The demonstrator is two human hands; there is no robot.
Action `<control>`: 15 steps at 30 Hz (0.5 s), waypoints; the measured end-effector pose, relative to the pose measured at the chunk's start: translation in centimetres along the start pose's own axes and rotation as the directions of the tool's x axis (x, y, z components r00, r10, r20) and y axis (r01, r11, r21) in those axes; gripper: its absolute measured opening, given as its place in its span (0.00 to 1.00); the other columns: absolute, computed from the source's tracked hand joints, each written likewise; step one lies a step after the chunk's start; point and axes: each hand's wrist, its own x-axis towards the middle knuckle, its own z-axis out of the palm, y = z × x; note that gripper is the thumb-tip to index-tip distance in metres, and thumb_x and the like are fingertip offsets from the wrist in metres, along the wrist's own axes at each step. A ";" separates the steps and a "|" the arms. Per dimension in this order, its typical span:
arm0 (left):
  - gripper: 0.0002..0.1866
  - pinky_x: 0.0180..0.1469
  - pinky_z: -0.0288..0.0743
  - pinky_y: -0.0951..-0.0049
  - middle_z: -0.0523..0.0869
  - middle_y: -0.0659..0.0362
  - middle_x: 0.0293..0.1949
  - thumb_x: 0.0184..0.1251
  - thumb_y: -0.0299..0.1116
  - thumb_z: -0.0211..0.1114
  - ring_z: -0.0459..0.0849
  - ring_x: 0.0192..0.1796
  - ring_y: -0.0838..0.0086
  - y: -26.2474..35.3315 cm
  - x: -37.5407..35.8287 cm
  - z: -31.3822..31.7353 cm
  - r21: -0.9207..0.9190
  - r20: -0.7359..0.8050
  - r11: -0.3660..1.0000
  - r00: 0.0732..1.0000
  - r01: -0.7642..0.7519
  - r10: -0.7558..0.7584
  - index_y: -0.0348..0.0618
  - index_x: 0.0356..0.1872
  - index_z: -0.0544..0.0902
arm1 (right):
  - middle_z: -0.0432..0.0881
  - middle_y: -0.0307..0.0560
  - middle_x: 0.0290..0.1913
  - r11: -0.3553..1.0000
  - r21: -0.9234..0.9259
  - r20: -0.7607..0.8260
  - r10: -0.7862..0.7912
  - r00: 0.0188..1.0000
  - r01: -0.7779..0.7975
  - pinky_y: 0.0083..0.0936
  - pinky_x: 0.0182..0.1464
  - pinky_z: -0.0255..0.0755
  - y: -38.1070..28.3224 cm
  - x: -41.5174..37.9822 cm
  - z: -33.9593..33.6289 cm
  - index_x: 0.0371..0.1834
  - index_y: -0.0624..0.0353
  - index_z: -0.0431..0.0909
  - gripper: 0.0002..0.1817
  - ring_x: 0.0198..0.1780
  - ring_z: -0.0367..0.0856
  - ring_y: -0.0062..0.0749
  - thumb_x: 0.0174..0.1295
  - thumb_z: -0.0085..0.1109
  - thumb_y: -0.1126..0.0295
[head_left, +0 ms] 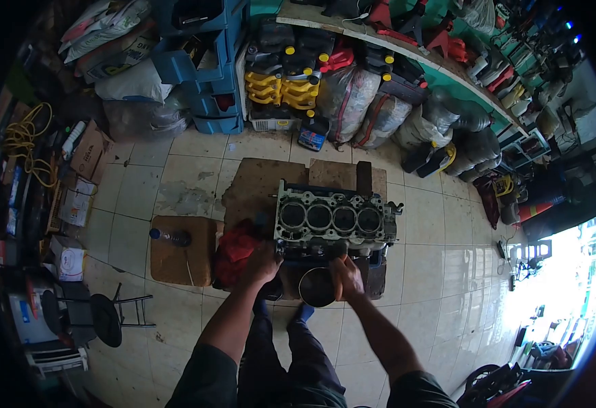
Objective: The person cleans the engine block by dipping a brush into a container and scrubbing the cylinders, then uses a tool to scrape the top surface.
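A grey metal engine block [302, 233], with a row of several round cylinder bores facing up, lies in front of me on brown cardboard. My left hand [265, 264] is closed at the block's near left corner, its fingers bent against the edge. A crumpled red cloth [234, 255] lies just left of that hand. My right hand [347, 277] is closed around a small dark piece [339, 249] at the block's near side; I cannot tell its kind. Right beside this hand, between my arms, is a round dark pan [317, 287] with a bright rim.
A brown stool-like pad [164, 262] on the left holds a plastic bottle [170, 236] and a thin stick. Cardboard [260, 178] covers the tiles under the block. Blue bins [217, 122], oil jugs and filled sacks [349, 102] line the back wall. A black stool [107, 319] stands at left.
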 end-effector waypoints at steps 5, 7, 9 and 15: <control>0.22 0.60 0.79 0.45 0.82 0.38 0.55 0.72 0.39 0.69 0.83 0.57 0.39 0.3 -0.2 -0.4 0.012 -0.023 1.000 0.999 -0.025 0.025 0.35 0.58 0.77 | 0.75 0.46 0.33 0.993 0.108 -0.729 0.046 0.683 0.049 0.34 0.39 0.72 -3.6 2.7 10.9 0.35 0.63 0.72 0.13 0.34 0.76 0.34 0.80 0.58 0.68; 0.22 0.60 0.79 0.45 0.82 0.38 0.55 0.72 0.39 0.68 0.83 0.58 0.39 0.1 0.1 -0.9 0.025 -0.011 0.999 1.000 -0.026 0.027 0.34 0.58 0.77 | 0.77 0.46 0.34 0.942 0.333 -0.845 0.282 0.455 0.034 0.26 0.40 0.71 -4.1 4.5 13.0 0.38 0.62 0.74 0.15 0.37 0.76 0.30 0.84 0.53 0.64; 0.22 0.60 0.79 0.45 0.82 0.38 0.56 0.73 0.39 0.68 0.83 0.58 0.39 0.5 -0.1 -0.7 0.012 0.001 0.999 0.999 -0.035 0.035 0.34 0.59 0.76 | 0.79 0.44 0.35 0.896 0.443 -0.763 0.368 0.531 0.017 0.25 0.39 0.72 -4.0 3.1 12.0 0.39 0.62 0.75 0.14 0.35 0.77 0.28 0.83 0.54 0.64; 0.22 0.59 0.80 0.46 0.81 0.39 0.55 0.74 0.39 0.67 0.84 0.57 0.39 -0.3 0.2 -0.4 -0.009 -0.014 1.000 0.999 -0.029 0.029 0.35 0.59 0.76 | 0.83 0.36 0.28 0.762 0.648 -0.539 0.450 0.712 0.009 0.23 0.33 0.74 -4.0 3.5 12.0 0.39 0.55 0.81 0.13 0.29 0.80 0.21 0.82 0.54 0.62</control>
